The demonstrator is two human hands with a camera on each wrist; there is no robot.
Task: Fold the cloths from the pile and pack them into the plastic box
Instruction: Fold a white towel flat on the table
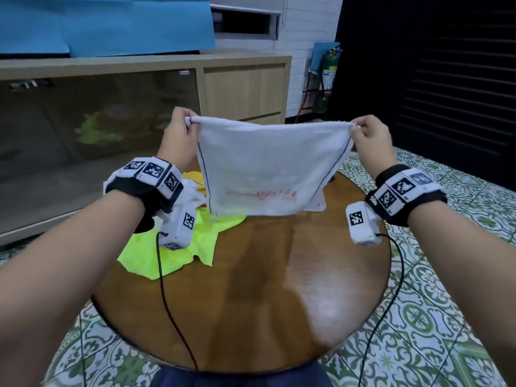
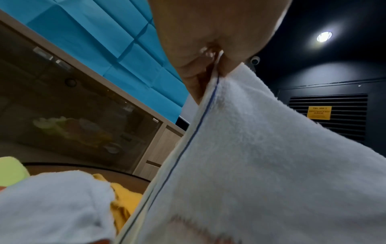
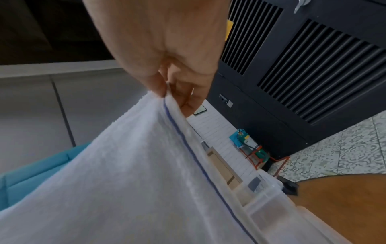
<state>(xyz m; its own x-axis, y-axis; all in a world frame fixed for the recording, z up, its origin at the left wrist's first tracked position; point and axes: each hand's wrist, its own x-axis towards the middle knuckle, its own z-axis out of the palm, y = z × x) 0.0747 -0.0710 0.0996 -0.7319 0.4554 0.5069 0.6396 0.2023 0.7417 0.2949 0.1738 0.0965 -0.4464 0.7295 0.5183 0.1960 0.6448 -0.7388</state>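
Observation:
A white towel point(image 1: 262, 166) with blue side stripes and red print hangs spread in the air above the round wooden table point(image 1: 251, 289). My left hand point(image 1: 180, 127) pinches its upper left corner; my right hand point(image 1: 368, 135) pinches the upper right corner. The left wrist view shows the towel point(image 2: 261, 156) hanging from my fingers point(image 2: 200, 69). In the right wrist view the towel point(image 3: 125, 173) drapes from my fingertips point(image 3: 165, 87), with the clear plastic box point(image 3: 269, 203) behind and below it. The pile, a neon yellow-green cloth point(image 1: 178, 250), a yellow cloth point(image 1: 195, 177) and a white one point(image 2: 52, 206), lies at the table's left.
A wooden cabinet point(image 1: 245, 88) with a dark glass door stands behind the table. Green patterned floor tiles point(image 1: 435, 303) surround it. A dark louvred wall point(image 1: 446, 79) is at the right, with a fire extinguisher point(image 1: 329, 71) beside it. Cables point(image 1: 173, 303) trail from both wrist cameras.

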